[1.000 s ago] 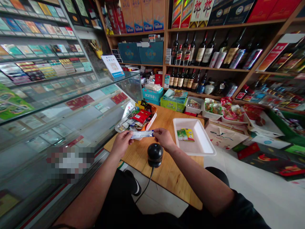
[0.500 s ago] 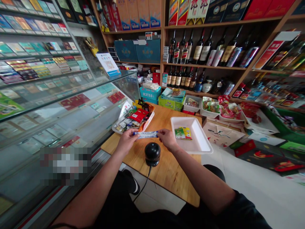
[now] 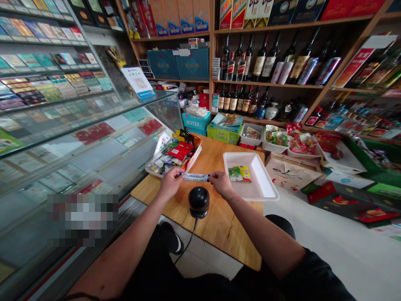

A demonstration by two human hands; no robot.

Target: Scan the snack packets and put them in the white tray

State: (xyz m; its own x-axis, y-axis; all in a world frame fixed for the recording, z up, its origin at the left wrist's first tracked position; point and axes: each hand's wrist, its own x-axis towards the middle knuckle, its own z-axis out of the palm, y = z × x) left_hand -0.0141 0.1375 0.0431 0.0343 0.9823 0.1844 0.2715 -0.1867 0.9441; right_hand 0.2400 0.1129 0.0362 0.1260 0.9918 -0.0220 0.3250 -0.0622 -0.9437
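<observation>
A narrow blue-and-white packet is stretched level between my two hands, above the wooden table. My left hand pinches its left end, and my right hand pinches the right end. Just below the packet stands a round black scanner-like device with a cable running off the table edge. Behind my left hand lies a white tray heaped with small snack packets, a red packet on top. To the right of my right hand, a white tray holds a green packet and a yellow packet.
A glass display counter runs along the left. Shelves with wine bottles rise at the back. Boxes, including a green box, and small snack trays line the table's far side. A paper bag stands to the right.
The packet stays held at both ends and appears slightly farther right between my hands. The whole view has shifted a little; the trays and the black device stay in place.
</observation>
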